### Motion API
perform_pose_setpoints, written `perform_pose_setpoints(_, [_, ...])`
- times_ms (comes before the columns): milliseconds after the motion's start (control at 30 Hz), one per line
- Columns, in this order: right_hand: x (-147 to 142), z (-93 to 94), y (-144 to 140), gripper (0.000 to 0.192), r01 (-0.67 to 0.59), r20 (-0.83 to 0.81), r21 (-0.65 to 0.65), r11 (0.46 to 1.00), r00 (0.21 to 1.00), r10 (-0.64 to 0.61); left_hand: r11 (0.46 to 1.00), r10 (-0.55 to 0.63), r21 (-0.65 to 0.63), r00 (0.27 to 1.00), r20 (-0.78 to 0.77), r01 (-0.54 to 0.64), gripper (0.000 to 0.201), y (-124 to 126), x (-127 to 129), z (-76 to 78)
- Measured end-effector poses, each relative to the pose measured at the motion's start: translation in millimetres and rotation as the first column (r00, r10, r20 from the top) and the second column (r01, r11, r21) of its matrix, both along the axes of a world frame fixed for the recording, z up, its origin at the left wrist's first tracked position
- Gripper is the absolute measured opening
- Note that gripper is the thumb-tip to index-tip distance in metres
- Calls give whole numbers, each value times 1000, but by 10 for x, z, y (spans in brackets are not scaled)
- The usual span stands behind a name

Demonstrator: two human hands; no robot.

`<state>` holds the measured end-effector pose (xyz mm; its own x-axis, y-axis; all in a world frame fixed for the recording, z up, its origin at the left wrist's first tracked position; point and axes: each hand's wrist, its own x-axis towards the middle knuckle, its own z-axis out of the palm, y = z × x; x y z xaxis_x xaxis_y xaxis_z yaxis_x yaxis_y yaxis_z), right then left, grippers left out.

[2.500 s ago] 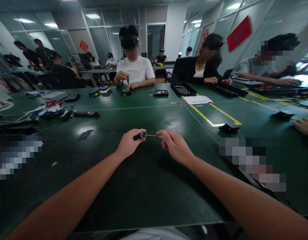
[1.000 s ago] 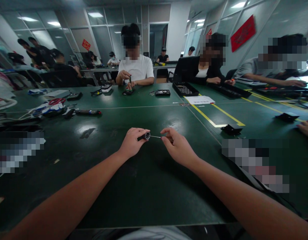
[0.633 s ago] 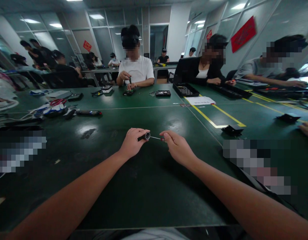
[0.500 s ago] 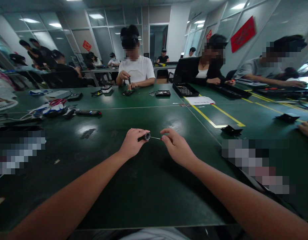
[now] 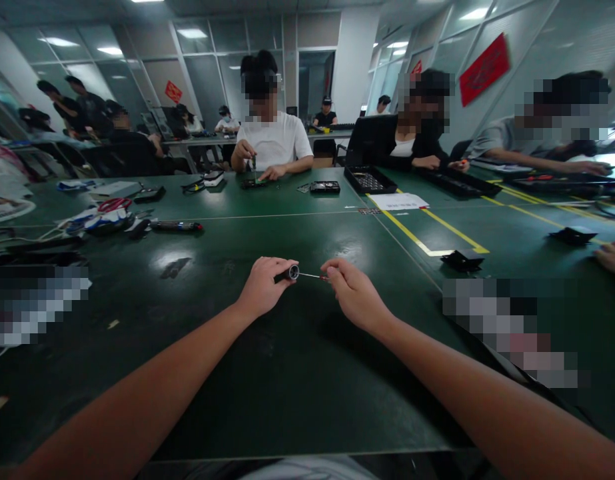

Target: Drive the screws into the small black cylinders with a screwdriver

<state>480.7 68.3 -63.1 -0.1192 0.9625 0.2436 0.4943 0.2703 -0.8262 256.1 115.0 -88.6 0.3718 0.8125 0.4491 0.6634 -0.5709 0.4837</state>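
Above the worktop [image 5: 307,373], the left hand [image 5: 261,285] grips the tube [image 5: 292,272], apparently to steady it with its ringed end in sight, while right of the tube the right hand [image 5: 354,288] pinches the driver [image 5: 312,275], its shaft seemingly levelled at the tube's side for fine control.

Forearms [image 5: 162,393] angle inward, left hand [image 5: 261,287] and right hand [image 5: 354,291] near each other, fingers [image 5: 337,265] pinched.

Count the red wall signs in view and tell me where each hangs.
3: a large sign at upper right, a small sign left of it, partly hidden, and another small one left of picture centre. More may be hidden behind people.
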Motion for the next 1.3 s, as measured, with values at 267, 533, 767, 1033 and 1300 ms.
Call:
perform_pose_setpoints(267, [-15, -3, 17, 17, -3, -84, 63, 998, 996, 8, 1000, 14, 13, 1000, -5, -14, 35, 23, -13, -32])
perform_pose_setpoints(533, [29, -52, 57, 23, 26, -123, 21, 999, 992, -23, 999, -26, -22, 999, -28, 25, 34, -12, 15, 1])
perform_pose_setpoints(767, [-8, -36, 84, 25, 6, -358, 30, 1000, 934, 5, 999, 21, -37, 1000, -23, -22, 36, -49, 27, 63])
perform_pose_setpoints(1033, [73, -114, 285, 24, 55, -693, -396, 917, 637, -338, 1000, -3, 13, 983, -181, 5, 37, -110, 101, 103])
perform_pose_setpoints(1300, [23, -171, 260, 28, 85, -690, -175, 981, 700, -183, 999, 9, -29, 981, -193, -15, 38, -137, 125, 117])
